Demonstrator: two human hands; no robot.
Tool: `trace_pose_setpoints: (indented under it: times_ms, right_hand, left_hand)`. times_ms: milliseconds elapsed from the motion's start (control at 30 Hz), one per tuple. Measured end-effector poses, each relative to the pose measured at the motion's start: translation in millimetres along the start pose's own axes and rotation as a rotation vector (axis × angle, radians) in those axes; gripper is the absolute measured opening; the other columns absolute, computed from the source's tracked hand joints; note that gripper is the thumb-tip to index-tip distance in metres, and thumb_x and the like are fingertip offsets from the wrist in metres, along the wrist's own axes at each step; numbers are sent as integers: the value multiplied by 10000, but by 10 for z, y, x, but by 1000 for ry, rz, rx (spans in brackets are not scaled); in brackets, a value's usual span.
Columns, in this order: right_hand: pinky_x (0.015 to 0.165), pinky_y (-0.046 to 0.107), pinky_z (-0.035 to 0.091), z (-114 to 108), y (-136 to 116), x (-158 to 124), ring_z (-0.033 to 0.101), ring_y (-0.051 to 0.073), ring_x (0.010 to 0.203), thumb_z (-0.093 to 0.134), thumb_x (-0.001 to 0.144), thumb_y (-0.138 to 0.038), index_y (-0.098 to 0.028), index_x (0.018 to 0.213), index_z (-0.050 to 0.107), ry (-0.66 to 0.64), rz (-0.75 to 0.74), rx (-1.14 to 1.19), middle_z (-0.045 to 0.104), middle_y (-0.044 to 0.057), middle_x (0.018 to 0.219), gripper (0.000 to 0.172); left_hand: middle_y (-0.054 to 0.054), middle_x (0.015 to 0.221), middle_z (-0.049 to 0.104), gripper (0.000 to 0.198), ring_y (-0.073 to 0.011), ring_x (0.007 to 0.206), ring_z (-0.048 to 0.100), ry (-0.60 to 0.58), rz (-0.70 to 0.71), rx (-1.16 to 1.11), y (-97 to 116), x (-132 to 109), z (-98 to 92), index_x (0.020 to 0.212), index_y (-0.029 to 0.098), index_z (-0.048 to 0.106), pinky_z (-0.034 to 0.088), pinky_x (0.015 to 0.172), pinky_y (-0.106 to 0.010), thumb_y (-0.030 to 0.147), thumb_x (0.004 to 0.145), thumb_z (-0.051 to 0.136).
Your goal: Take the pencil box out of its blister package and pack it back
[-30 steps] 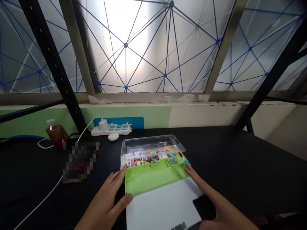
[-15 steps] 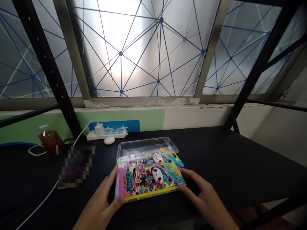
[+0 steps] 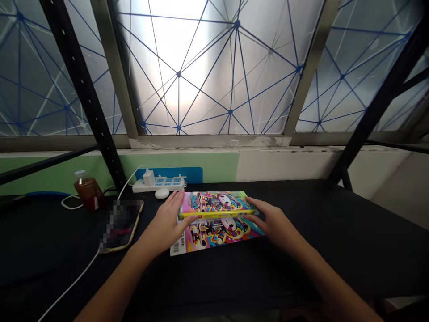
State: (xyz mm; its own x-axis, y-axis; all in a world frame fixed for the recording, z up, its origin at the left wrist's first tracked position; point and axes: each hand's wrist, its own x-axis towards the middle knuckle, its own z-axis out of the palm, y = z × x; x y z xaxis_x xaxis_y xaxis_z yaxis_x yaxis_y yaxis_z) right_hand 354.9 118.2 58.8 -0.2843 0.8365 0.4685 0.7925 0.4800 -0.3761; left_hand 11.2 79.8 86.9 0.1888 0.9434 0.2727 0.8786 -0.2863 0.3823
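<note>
A colourful cartoon box (image 3: 217, 202) with a yellow front edge is held between my two hands. My left hand (image 3: 170, 219) grips its left end, the thumb at the front edge. At the right end, my right hand (image 3: 270, 217) holds it with thumb and fingers. A printed card (image 3: 217, 235) with a similar cartoon pattern lies on the black table, partly under and in front of the box. The clear plastic cover seen earlier is mostly hidden behind the box and cannot be made out clearly.
On the black table (image 3: 335, 232), a phone (image 3: 125, 226) with a white cable lies to the left. Behind it are a bottle (image 3: 89, 192), a power strip (image 3: 161, 183) and a small white object (image 3: 162, 193). Black metal posts stand on both sides before the window.
Both hands have moved the box away from me, toward the back of the table. More of the printed card now shows in front of it. The view has shifted slightly.
</note>
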Motion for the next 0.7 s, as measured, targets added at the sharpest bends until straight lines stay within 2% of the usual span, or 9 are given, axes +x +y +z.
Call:
trace_pose_setpoints:
  times_ms: [67, 133, 233, 333, 400, 467, 533, 600, 700]
  right_hand:
    - [1013, 473, 575, 87, 80, 208, 700, 344, 1192, 620, 941, -429, -215, 1412, 639, -45, -25, -24, 706, 137, 1356, 517]
    - [1056, 480, 544, 206, 143, 298, 670, 339, 1246, 575, 964, -421, -211, 1422, 631, -83, -58, -53, 685, 143, 1387, 506]
    - [1114, 494, 491, 364, 200, 276, 558, 324, 1384, 468, 1021, -418, -215, 1423, 627, -134, -107, -93, 609, 136, 1482, 477]
    - [1129, 631, 423, 427, 164, 206, 435, 376, 1468, 459, 1034, -469, -209, 1439, 605, -160, -148, -135, 497, 162, 1570, 503]
    - [1151, 716, 320, 411, 44, 174, 356, 412, 1506, 491, 1026, -483, -187, 1444, 592, -144, -186, -162, 397, 198, 1624, 522]
    - [1192, 689, 264, 365, -165, 142, 346, 384, 1518, 519, 1024, -438, -195, 1424, 606, -134, -254, -175, 377, 194, 1641, 476]
    - [1211, 585, 315, 308, -433, 97, 448, 320, 1471, 533, 1024, -366, -226, 1370, 647, -177, -382, -165, 483, 155, 1593, 390]
    - [1178, 510, 404, 264, -693, 46, 566, 291, 1374, 531, 1028, -337, -219, 1292, 697, -284, -548, -122, 602, 135, 1495, 334]
    - [1170, 446, 436, 260, -901, 8, 580, 291, 1365, 521, 1042, -485, -190, 1422, 626, -473, -670, -23, 617, 119, 1480, 492]
  left_hand:
    - [-195, 1684, 311, 803, -394, 1579, 176, -80, -24, 29, -69, 185, 50, 1627, 115, 294, 267, 1229, -588, 583, 1006, 494]
    - [-193, 1688, 306, 762, -410, 1582, 137, -139, -49, 54, -147, 255, 129, 1624, 139, 307, 231, 1220, -652, 557, 1021, 509]
    - [-155, 1707, 279, 709, -397, 1579, 167, -202, -89, 88, -208, 230, 190, 1606, 209, 347, 184, 1222, -690, 568, 1027, 541]
    - [-192, 1733, 143, 761, -400, 1593, 39, -236, -75, 127, -162, 226, 139, 1621, 151, 314, 87, 1229, -697, 628, 1042, 443]
    - [-208, 1727, 69, 809, -395, 1590, -29, -254, -17, 139, -77, 284, 95, 1637, 115, 266, 64, 1223, -694, 663, 1046, 346]
    - [-191, 1724, 67, 798, -377, 1593, -11, -266, 58, 138, 29, 368, 94, 1646, 136, 247, 114, 1224, -673, 661, 1049, 308]
    - [-171, 1728, 80, 749, -356, 1596, 15, -261, 127, 131, 128, 443, 151, 1645, 157, 258, 165, 1232, -633, 619, 1060, 326]
    - [-175, 1728, 97, 709, -353, 1594, 45, -252, 177, 127, 186, 482, 241, 1637, 150, 284, 197, 1237, -600, 563, 1066, 369]
    - [-200, 1704, 193, 695, -382, 1577, 148, -271, 208, 121, 169, 465, 344, 1614, 139, 350, 241, 1231, -597, 543, 1054, 431]
